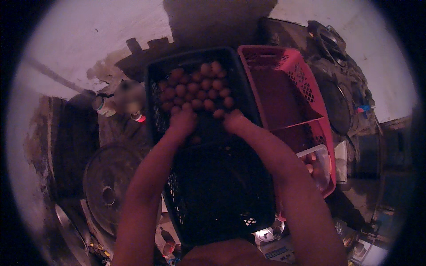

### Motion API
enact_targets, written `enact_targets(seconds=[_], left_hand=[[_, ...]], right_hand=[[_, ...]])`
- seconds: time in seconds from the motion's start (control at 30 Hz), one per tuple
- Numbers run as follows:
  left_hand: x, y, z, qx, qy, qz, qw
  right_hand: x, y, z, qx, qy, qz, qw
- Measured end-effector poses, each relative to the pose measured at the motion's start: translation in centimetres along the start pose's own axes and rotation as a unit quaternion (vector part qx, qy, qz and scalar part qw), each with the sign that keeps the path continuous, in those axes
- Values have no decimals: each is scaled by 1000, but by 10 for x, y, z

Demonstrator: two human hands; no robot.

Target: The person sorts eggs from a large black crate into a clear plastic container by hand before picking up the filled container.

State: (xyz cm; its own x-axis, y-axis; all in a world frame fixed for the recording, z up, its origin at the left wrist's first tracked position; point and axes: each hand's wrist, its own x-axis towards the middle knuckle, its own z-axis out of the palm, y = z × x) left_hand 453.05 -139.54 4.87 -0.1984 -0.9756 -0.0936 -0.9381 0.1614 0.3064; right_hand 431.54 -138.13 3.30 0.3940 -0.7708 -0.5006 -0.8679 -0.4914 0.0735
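Observation:
Before me lies a dark plastic crate (253, 96) with two compartments. Many round, reddish things that look like eggs (193, 87) fill its far compartment; the near compartment looks dark. My left hand (183, 122) reaches in at their near left edge, its fingers touching one or two. At their near right edge is my right hand (235, 120), with one egg-like thing (218, 114) beside its fingertips. Dim light and blur hide whether either hand holds anything. One more roundish thing (195, 139) lies nearer to me, right of my left wrist.
Right of the dark crate stands a pink plastic crate (319, 103) with a divider; a translucent tub (322, 159) with pinkish pieces sits in its near end. A large round lid (108, 173) and a jar (106, 108) are on the left. Metal pans (332, 43) stand far right.

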Motion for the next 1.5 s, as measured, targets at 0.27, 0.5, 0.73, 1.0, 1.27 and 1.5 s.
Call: enact_targets(seconds=[0.27,0.5,0.73,1.0,1.27,1.5], left_hand=[[6,20,-64,-111,-88,-17,990],[8,-16,-61,-288,-56,-30,956],[15,-28,-49,-370,-35,-28,928],[15,-44,-33,-434,-52,-34,899],[36,-79,1,-411,3,75,908],[-38,98,-135,-677,27,30,735]], right_hand=[[31,25,64,165,64,112,978],[-21,-4,-48,89,57,-19,994],[-6,-4,-26,60,55,18,996],[-15,-15,-37,164,50,44,984],[-49,-13,-90,276,125,-74,950],[-207,60,-161,393,252,-142,873]])
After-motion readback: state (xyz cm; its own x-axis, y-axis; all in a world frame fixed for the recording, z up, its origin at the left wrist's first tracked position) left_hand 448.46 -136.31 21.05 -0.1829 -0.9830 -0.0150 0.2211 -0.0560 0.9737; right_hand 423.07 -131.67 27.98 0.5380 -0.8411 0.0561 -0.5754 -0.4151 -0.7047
